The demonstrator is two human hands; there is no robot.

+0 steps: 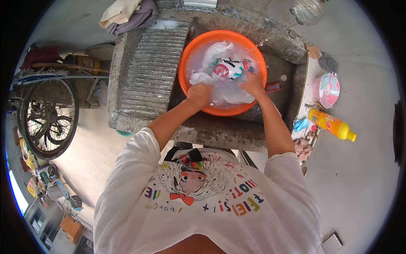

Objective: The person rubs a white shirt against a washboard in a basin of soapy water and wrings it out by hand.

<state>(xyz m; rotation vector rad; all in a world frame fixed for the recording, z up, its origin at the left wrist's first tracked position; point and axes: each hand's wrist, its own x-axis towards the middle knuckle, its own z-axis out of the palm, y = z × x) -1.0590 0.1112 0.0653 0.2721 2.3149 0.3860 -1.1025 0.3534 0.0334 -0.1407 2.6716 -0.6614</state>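
Note:
An orange basin (185,55) of cloudy, sudsy water sits in a stone sink. A wet white garment (215,50) with a coloured print lies bunched in it, partly under the water. At the basin's near left side, my left hand (200,94) is closed on a fold of the garment. My right hand (253,84) reaches over the right rim and grips the garment close to its printed part. The cloudy water hides some of that hand's fingertips.
A ridged stone washboard (148,72) adjoins the basin on the left. A brush (273,87) lies to its right. The right ledge holds a yellow bottle (332,123) and a pink-and-white tub (329,90). Folded cloths (129,17) rest at far left; a bicycle wheel (49,118) stands left.

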